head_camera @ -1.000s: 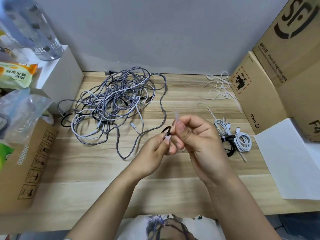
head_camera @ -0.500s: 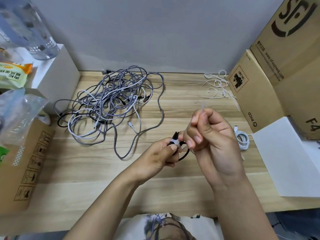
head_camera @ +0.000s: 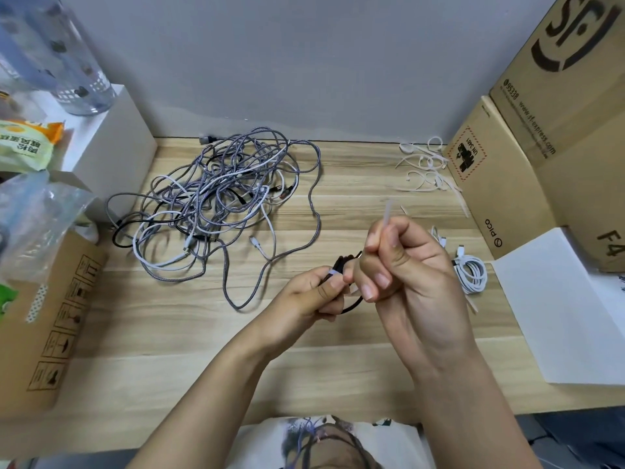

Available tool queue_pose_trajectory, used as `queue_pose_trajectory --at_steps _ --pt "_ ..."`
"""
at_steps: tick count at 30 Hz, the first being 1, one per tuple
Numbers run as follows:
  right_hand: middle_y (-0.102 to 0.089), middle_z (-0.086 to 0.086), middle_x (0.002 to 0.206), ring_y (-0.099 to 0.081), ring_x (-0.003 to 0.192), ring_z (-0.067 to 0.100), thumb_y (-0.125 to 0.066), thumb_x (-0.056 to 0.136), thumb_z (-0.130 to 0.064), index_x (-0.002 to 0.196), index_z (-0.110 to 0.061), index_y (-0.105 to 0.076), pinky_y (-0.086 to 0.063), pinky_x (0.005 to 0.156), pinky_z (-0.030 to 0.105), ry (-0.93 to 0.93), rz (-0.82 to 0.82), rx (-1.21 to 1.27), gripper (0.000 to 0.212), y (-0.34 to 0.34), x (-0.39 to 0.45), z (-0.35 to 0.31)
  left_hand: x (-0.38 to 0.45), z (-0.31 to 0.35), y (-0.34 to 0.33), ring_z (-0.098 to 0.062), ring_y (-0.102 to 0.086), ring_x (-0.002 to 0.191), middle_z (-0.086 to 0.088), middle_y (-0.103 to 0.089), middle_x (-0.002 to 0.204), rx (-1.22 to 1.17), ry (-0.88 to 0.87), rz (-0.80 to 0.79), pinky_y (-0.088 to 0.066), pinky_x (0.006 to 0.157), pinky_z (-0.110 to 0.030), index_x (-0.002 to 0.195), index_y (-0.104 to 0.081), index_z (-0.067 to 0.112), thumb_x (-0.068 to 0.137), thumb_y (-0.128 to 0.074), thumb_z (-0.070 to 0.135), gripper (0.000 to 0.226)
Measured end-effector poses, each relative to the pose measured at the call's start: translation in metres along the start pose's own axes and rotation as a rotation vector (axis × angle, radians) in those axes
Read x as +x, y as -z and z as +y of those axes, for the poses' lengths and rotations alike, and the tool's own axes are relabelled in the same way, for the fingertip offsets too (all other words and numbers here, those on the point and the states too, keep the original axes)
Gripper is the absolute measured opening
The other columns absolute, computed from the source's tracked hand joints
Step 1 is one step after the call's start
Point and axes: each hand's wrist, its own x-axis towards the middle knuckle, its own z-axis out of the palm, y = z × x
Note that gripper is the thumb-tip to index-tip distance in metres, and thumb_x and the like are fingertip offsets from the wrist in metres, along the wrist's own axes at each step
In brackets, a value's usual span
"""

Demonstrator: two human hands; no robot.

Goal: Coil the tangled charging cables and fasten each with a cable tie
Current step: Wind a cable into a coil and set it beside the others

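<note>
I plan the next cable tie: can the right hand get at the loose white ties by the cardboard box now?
Probably not yet: the right hand grips a tie tail, though bare table leads to the loose ties.

We see a small black cable coil (head_camera: 341, 265) held up above the tabletop (head_camera: 338, 350), most of it hidden; a thin loop of it curves out below at the right. A white cable tie (head_camera: 335, 273) wraps its bundled strands, and the tie's translucent tail (head_camera: 387, 213) sticks upward. On the left half of the tabletop we find the tangled pile of cables (head_camera: 220, 204), grey braided, white and black strands looped over one another. To the right lies a white coiled cable (head_camera: 471, 270), already bundled. Near the back right we see loose white cable ties (head_camera: 427, 170) scattered in a small heap.
</note>
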Motion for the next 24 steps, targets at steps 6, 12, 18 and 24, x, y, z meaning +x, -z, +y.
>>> queue_pose_trajectory --at_steps 6,12,18,24 --pt "-0.043 -0.004 0.046 -0.038 0.036 0.01 -0.061 0.065 -0.026 0.057 -0.017 -0.062 -0.041 0.05 0.023 -0.009 -0.024 -0.015 0.012 -0.002 -0.001 0.003 0.0 0.005 -0.003 -0.005 -0.035 0.05 -0.002 -0.039 0.061 0.004 0.022 0.116 -0.033 0.057 -0.02 0.064 -0.053 0.019 0.068 -0.057 0.04 0.022" --pt "-0.051 -0.005 0.052 -0.039 0.036 0.009 -0.064 0.062 -0.026 0.056 -0.018 -0.062 -0.042 0.046 0.02 -0.015 -0.002 -0.054 0.01 -0.004 -0.002 0.006 0.002 -0.001 -0.004 -0.007 -0.045 0.063 0.012 -0.05 0.052 0.099 -0.07 0.121 -0.04 0.069 -0.02 0.065 -0.054 0.024 0.063 -0.06 0.026 0.007" --pt "-0.049 -0.002 0.048 -0.039 0.039 0.01 -0.064 0.062 -0.03 0.055 -0.021 -0.064 -0.034 0.043 0.02 -0.018 -0.011 -0.141 0.012 -0.006 -0.005 0.012 0.006 0.007 -0.013 0.006 -0.046 0.042 0.014 -0.048 0.036 0.157 -0.113 0.175 -0.037 0.053 -0.011 0.066 -0.037 0.009 0.063 -0.051 0.015 0.015" --pt "-0.045 0.006 0.05 -0.04 0.039 0.009 -0.063 0.066 -0.028 0.058 -0.018 -0.066 -0.036 0.041 0.017 0.04 -0.085 -0.171 0.013 -0.01 -0.008 0.009 0.0 0.016 -0.009 0.005 -0.046 0.04 0.009 -0.049 0.039 0.173 -0.12 0.172 -0.039 0.049 -0.014 0.073 -0.04 0.002 0.062 -0.033 -0.007 0.016"
